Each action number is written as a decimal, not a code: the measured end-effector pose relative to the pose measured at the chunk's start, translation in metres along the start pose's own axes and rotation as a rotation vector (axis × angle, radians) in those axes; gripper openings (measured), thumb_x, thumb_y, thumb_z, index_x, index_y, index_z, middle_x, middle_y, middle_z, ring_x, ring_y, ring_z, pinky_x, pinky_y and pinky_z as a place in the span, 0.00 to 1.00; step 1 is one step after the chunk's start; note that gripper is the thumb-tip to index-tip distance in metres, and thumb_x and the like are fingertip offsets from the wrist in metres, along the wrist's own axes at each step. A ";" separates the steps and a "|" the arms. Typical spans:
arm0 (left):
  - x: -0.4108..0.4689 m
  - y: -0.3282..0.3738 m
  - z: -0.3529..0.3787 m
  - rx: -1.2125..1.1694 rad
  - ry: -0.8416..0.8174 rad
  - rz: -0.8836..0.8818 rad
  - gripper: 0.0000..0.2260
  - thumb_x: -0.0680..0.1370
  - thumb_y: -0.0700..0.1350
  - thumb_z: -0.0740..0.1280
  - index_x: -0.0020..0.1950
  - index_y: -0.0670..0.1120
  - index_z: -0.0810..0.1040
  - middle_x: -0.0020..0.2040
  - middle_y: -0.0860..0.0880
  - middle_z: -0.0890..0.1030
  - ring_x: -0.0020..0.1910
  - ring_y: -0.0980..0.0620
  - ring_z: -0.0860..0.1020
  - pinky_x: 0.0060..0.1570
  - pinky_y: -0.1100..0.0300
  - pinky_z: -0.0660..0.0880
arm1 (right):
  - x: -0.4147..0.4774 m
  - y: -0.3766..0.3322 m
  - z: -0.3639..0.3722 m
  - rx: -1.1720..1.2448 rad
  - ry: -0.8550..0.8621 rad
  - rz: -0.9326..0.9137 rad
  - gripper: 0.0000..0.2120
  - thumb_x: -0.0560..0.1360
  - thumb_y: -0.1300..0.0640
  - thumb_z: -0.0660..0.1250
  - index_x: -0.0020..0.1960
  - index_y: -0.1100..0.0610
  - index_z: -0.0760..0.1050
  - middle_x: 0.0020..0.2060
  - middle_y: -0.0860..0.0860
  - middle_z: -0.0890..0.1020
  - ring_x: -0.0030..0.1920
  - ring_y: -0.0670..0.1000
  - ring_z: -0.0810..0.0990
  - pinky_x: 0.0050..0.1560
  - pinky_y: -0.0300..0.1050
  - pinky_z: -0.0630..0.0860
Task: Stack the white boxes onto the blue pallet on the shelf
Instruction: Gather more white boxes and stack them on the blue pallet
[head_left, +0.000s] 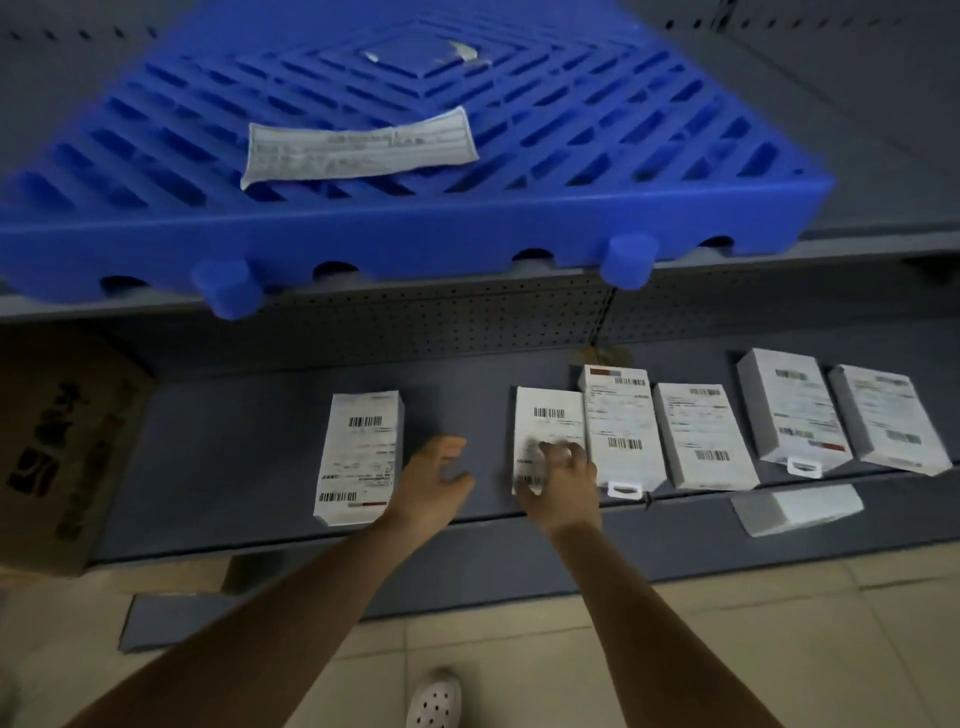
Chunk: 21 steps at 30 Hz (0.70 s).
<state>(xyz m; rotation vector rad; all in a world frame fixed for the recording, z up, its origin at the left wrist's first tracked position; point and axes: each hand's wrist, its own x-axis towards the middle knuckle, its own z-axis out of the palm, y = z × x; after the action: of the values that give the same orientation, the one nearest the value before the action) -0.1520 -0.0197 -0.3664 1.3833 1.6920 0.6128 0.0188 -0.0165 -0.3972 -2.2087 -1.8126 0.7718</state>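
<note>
A blue slatted pallet lies on the upper shelf with a white paper label on top. Several white labelled boxes lie flat in a row on the lower shelf. My right hand rests on the near end of one white box, fingers curled over it; motion blur hides the exact grip. My left hand hovers with fingers spread between that box and the leftmost box, holding nothing. Further right lie more boxes.
A brown cardboard carton stands at the left of the lower shelf. One white box lies below the shelf edge at the right. A loose grey panel lies on the tiled floor. My shoe is near the bottom.
</note>
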 end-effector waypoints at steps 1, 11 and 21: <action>0.005 -0.003 -0.001 -0.001 -0.005 0.003 0.19 0.75 0.37 0.67 0.66 0.44 0.72 0.62 0.46 0.75 0.62 0.51 0.74 0.61 0.59 0.70 | 0.006 -0.001 0.005 -0.050 0.012 0.013 0.31 0.74 0.45 0.66 0.72 0.54 0.62 0.71 0.58 0.61 0.67 0.61 0.62 0.68 0.53 0.63; 0.010 -0.027 -0.007 0.000 -0.093 0.063 0.18 0.75 0.38 0.66 0.64 0.47 0.73 0.61 0.50 0.76 0.60 0.55 0.75 0.58 0.67 0.67 | 0.026 -0.014 0.021 -0.086 0.069 0.190 0.29 0.70 0.38 0.66 0.68 0.43 0.62 0.73 0.65 0.53 0.69 0.67 0.57 0.67 0.62 0.59; -0.049 -0.011 -0.026 -0.031 -0.026 0.122 0.19 0.75 0.37 0.66 0.65 0.47 0.72 0.60 0.50 0.75 0.59 0.55 0.73 0.59 0.67 0.66 | -0.052 -0.026 -0.004 -0.009 0.108 0.031 0.40 0.61 0.30 0.60 0.68 0.49 0.67 0.68 0.57 0.66 0.66 0.62 0.64 0.67 0.55 0.60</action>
<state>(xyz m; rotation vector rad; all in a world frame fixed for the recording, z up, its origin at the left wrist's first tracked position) -0.1779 -0.0656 -0.3473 1.4742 1.5803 0.6833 -0.0078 -0.0587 -0.3678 -2.2422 -1.7384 0.6378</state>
